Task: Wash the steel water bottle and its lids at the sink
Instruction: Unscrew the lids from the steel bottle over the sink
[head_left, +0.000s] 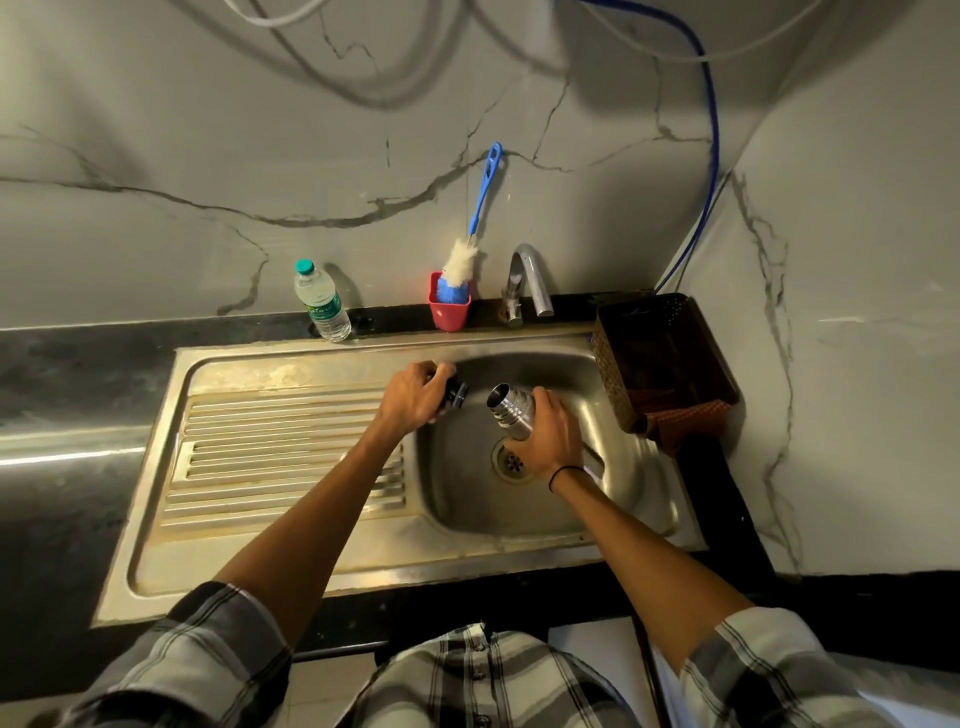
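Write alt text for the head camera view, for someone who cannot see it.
Over a steel sink, a person's right hand holds an open steel bottle tilted above the drain, while the left hand grips a dark lid. Behind stand a tap, a bottle brush in a red cup and a plastic water bottle.

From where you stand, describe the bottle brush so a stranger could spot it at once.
Find the steel sink and look along its back edge, just left of the tap. There a red cup holds the bottle brush, leaning against the wall. It alone has a long blue handle and a fluffy white head.
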